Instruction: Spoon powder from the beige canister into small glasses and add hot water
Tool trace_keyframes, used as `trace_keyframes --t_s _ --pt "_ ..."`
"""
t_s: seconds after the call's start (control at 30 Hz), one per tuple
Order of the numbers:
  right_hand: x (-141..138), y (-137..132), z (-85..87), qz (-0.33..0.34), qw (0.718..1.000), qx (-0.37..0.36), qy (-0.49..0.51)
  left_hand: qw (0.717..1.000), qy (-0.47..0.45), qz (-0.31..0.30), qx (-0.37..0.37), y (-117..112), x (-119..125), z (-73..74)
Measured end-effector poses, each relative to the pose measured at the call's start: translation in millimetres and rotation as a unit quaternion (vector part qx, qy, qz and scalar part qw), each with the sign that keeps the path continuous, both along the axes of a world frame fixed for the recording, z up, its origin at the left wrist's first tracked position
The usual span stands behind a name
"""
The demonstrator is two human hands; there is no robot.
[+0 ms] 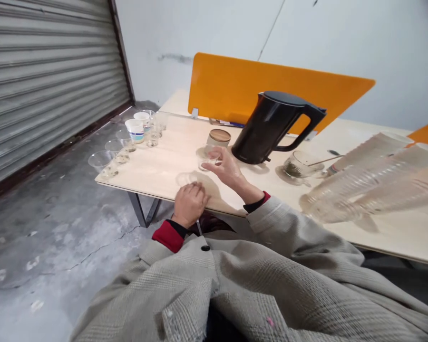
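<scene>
Well, my right hand [225,168] pinches a clear glass [209,162], barely visible. My left hand [189,204] lies curled; whether it grasps anything is hidden.

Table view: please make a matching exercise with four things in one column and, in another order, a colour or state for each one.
Things:
1. kettle
2. jar
3. divider
4. right hand

Details:
A. wooden lid
B. orange
C. holding a small glass
D. black

Pairs: 1-D, 2-A, 3-B, 4-C
</scene>
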State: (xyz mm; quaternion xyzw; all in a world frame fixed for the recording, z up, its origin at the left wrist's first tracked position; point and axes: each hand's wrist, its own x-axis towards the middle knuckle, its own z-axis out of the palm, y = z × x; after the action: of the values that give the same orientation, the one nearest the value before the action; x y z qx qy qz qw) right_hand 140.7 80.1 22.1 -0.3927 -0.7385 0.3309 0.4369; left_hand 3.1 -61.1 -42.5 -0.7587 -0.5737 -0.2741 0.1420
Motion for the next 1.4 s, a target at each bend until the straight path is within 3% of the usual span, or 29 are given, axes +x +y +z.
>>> trace_keyframes --t_s 0.13,0.3,0.47,0.73,1.1,1.4 --pt "-63 20 11.1 0.059 0.998 -0.020 -0.007 1.000 0.031 -0.004 -0.001 -6 1 -4.9" --pt "-145 37 -0.3 0.090 0.995 -0.029 -0.026 0.999 0.032 -0.014 0.000 -6 1 -8.1" --pt "-191 48 -9.7 0.099 0.993 -0.020 -0.056 0.999 0.010 -0.045 0.011 -4 0 -12.1" --pt "-214 48 -13.2 0.098 0.992 -0.049 -0.059 0.998 -0.007 -0.057 0.033 -3 2 -20.3" --pt "-227 43 -26.4 0.108 0.990 -0.088 0.031 0.997 -0.014 -0.064 0.032 -2 3 -25.3" --pt "-230 44 -25.7 0.097 0.989 -0.101 0.041 0.996 -0.021 -0.059 0.057 -2 3 -25.1"
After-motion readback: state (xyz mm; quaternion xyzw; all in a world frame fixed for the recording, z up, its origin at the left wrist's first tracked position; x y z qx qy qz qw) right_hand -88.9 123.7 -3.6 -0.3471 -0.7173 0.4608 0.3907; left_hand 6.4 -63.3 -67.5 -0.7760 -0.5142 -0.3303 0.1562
